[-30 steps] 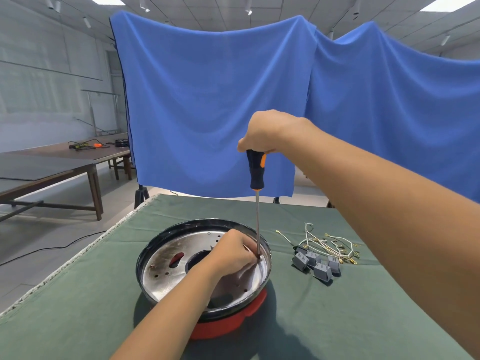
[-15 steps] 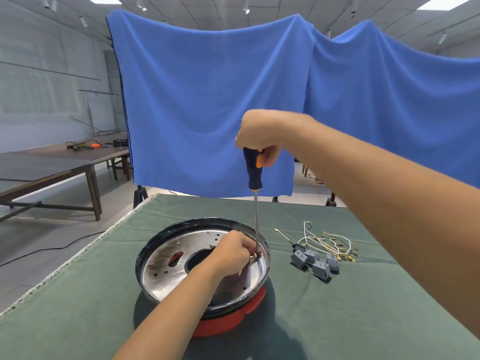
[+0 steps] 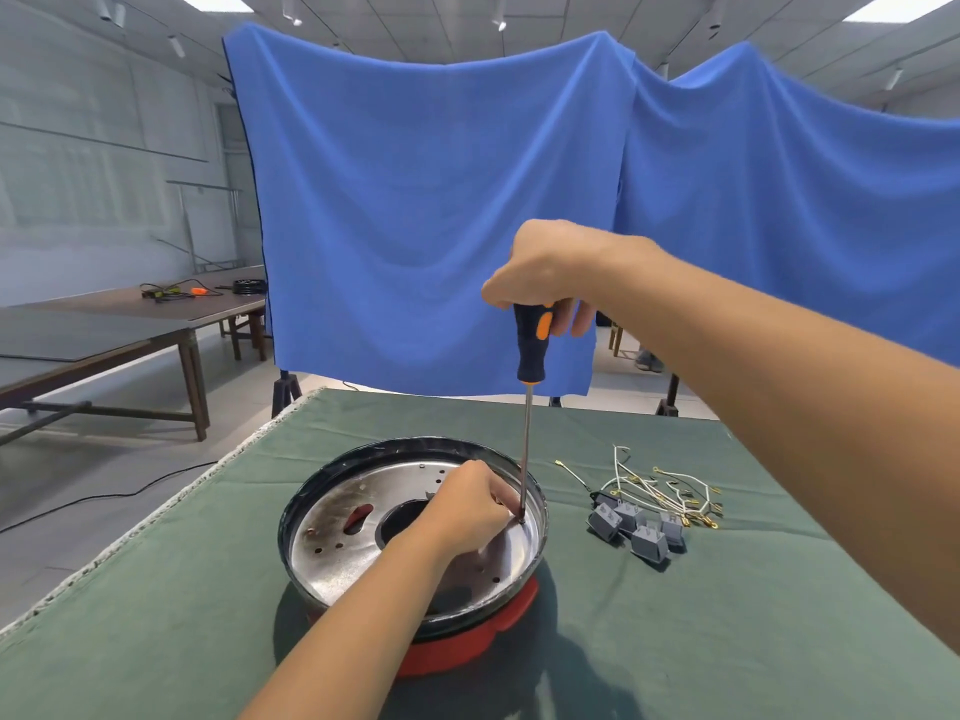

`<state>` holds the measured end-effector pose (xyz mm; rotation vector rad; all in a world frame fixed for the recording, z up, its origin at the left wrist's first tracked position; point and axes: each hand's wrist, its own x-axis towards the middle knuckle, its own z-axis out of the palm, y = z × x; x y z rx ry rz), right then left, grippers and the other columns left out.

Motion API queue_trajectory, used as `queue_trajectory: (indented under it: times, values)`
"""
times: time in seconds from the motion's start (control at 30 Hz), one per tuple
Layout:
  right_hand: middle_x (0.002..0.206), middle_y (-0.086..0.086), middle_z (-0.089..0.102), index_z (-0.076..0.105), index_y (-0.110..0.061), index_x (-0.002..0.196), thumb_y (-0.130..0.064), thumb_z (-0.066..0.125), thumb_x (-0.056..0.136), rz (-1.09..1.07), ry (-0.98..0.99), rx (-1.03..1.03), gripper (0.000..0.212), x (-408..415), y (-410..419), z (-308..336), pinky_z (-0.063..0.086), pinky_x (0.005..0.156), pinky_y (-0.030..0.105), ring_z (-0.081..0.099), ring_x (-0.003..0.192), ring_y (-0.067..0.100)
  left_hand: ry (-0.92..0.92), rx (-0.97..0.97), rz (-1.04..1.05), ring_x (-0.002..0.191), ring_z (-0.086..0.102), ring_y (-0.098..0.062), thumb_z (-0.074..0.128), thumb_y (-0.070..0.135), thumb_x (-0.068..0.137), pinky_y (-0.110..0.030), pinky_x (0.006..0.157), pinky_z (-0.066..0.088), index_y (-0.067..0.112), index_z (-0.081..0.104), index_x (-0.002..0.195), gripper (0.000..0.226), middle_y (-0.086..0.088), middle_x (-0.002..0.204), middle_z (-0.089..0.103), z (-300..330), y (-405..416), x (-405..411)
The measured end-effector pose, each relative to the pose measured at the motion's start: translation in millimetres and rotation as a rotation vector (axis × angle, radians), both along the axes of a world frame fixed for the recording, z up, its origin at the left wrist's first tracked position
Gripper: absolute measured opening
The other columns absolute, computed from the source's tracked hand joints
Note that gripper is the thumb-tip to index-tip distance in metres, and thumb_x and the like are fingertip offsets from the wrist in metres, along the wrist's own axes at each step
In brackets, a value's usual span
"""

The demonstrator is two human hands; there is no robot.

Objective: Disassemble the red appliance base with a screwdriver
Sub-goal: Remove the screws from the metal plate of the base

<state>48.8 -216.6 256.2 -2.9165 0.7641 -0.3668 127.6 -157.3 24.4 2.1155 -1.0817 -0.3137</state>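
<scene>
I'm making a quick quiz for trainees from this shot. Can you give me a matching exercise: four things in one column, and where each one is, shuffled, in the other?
Things:
1. screwdriver
2. grey connector blocks
3. left hand
4. blue cloth

Places:
A. hanging behind the table
B. upright, handle in the right hand, tip down at the metal plate
C. inside the red appliance base, at the screwdriver tip
D. on the green table cover, right of the base, by the loose wires

Pairs: 1-B, 2-D, 3-C, 4-A
</scene>
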Motion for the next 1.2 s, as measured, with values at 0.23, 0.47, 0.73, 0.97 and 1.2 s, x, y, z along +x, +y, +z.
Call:
queue_trajectory:
  times: [0.23, 0.47, 0.73, 0.97, 1.2]
  values:
    - [0.09, 0.016, 0.07, 0.061, -0.003, 0.092, -0.012, 0.051, 0.08, 0.074, 0.074, 0.085, 0.019, 0, -6, 3, 0.055, 0.063, 0.031, 0.065, 0.071, 0.028, 0.027, -0.014, -0.009, 0.084, 0.067, -0.019, 0.059, 0.003, 0.079, -0.034, 0.077, 0.056, 0.024, 0.077, 0.077, 0.028, 0.001, 0.084, 0.074, -2, 1, 2]
    - [0.062, 0.006, 0.063, 0.048, -0.014, 0.069, -0.033, 0.05, 0.088, 0.012, -0.122, -0.048, 0.027, 0, -17, -11, 0.041, 0.046, 0.021, 0.059, 0.041, 0.02, 0.009, 0.012, 0.066, 0.072, 0.065, -0.019, 0.041, -0.01, 0.075, -0.024, 0.057, 0.052, 0.019, 0.078, 0.082, 0.048, 0.008, 0.08, 0.069, 4, 1, -2]
    - [0.07, 0.003, 0.07, 0.055, -0.014, 0.08, -0.034, 0.051, 0.074, -0.051, -0.064, 0.009, 0.021, -7, -29, -11, 0.056, 0.059, 0.03, 0.07, 0.057, 0.023, -0.003, 0.012, 0.192, 0.054, 0.052, -0.009, 0.049, -0.005, 0.08, -0.017, 0.041, 0.038, 0.016, 0.077, 0.076, 0.036, 0.007, 0.072, 0.064, 1, 3, 2]
    - [0.079, 0.016, 0.069, 0.058, -0.004, 0.089, -0.011, 0.049, 0.083, -0.012, -0.052, 0.117, 0.013, -7, -34, -4, 0.055, 0.072, 0.035, 0.068, 0.062, 0.031, 0.004, 0.006, 0.34, 0.085, 0.064, -0.018, 0.05, -0.001, 0.078, -0.029, 0.07, 0.055, 0.018, 0.075, 0.07, 0.033, -0.001, 0.085, 0.071, -1, 2, 7]
    - [0.069, 0.007, 0.068, 0.057, -0.009, 0.09, -0.046, 0.054, 0.087, -0.014, -0.089, -0.05, 0.037, -9, -35, -14, 0.055, 0.055, 0.029, 0.067, 0.048, 0.022, -0.06, 0.044, 0.296, 0.101, 0.047, -0.014, 0.056, 0.006, 0.078, -0.034, 0.084, 0.044, 0.03, 0.071, 0.065, 0.031, 0.009, 0.079, 0.061, 0, 2, 4]
